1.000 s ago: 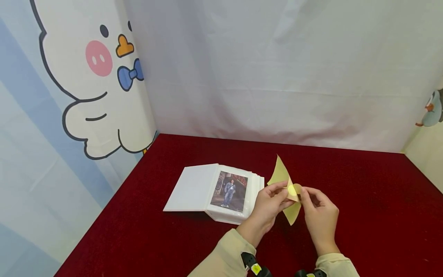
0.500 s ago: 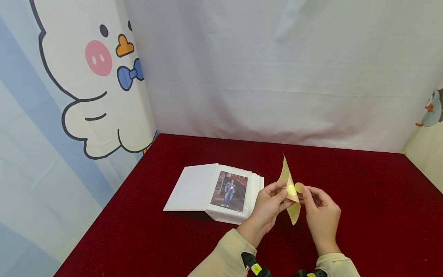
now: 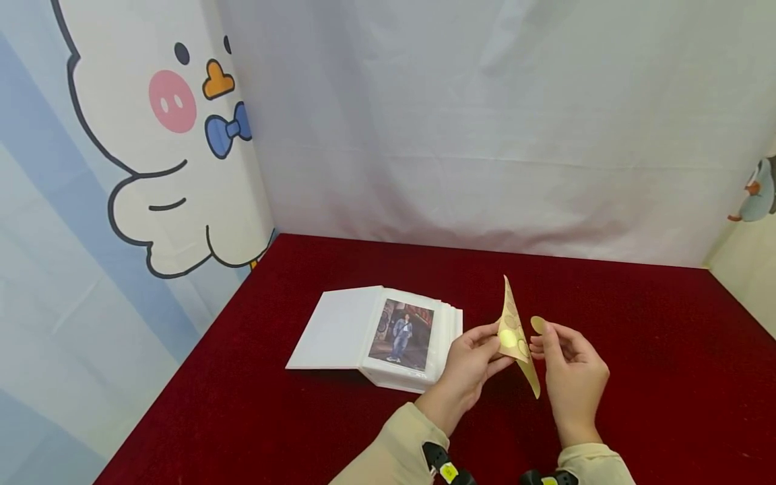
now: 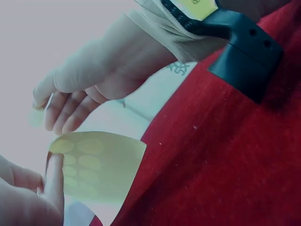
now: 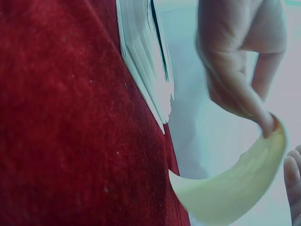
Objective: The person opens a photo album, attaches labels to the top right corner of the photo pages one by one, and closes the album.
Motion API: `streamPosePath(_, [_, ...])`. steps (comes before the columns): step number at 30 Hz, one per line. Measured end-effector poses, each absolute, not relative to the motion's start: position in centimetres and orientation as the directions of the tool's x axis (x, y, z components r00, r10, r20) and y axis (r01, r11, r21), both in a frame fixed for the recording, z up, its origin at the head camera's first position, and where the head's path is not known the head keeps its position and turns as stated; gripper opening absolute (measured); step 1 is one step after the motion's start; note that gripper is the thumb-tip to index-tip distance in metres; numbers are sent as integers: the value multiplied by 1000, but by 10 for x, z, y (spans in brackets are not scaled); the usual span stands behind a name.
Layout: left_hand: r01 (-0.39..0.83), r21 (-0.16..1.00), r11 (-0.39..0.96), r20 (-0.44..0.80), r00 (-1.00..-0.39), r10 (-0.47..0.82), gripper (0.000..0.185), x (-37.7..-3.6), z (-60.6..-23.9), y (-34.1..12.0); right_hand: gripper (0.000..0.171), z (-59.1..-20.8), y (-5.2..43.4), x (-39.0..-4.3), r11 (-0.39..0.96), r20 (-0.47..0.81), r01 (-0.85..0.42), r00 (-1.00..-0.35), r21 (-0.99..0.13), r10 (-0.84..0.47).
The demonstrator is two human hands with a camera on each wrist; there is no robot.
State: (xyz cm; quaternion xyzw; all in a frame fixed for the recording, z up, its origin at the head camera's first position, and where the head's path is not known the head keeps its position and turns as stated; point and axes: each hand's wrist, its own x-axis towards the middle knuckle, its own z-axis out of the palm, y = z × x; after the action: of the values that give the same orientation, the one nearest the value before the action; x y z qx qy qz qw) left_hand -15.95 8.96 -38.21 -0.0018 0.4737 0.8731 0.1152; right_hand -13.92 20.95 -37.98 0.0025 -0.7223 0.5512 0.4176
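Above the red table (image 3: 636,350), the left hand (image 3: 469,360) pinches a yellow sticker sheet (image 3: 515,333) upright, while the right hand (image 3: 572,367), just beside it, pinches a small round sticker (image 3: 537,325) clear of the sheet. Farther left lies an open photo album (image 3: 376,333).

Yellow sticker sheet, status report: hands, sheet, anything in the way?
Left hand holds yellow sticker sheet, bent. Right hand pinches small round yellow sticker, apart from the sheet. Open white photo album lies left on red cloth; nothing between.
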Motion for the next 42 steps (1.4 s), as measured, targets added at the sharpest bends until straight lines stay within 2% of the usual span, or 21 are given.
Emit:
streamPosePath(6, [-202, 905, -373, -179, -979, 96, 28, -156, -388, 82, 18, -413, 227, -159, 397, 630, -491, -640, -775, 439])
streamPosePath(10, [-205, 933, -294, -184, -978, 99, 28, -152, -390, 74, 19, -430, 236, -170, 393, 651, -519, -635, -759, 416])
streamPosePath(14, [-213, 937, -277, -185, -975, 123, 29, -150, -393, 70, 19, -431, 235, -170, 393, 672, -546, -628, -740, 392])
streamPosePath(21, [-206, 917, -343, -163, -975, 149, 28, -153, -386, 75, 18, -425, 232, -166, 382, 660, -539, -636, -750, 399])
streamPosePath(25, [-213, 897, -389, -148, -971, 190, 28, -155, -380, 81, 17, -404, 219, -153, 358, 627, -515, -647, -779, 435])
streamPosePath(28, [-210, 878, -429, -127, -969, 214, 28, -156, -377, 87, 17, -388, 210, -144, 374, 625, -502, -632, -780, 457])
streamPosePath(34, [-207, 838, -505, -95, -967, 238, 27, -160, -375, 91, 17, -385, 212, -144, 358, 653, -548, -594, -756, 470])
streamPosePath(42, [-270, 750, -604, -104, -950, 295, 28, -165, -384, 96, 19, -375, 212, -139, 377, 660, -544, -577, -750, 480])
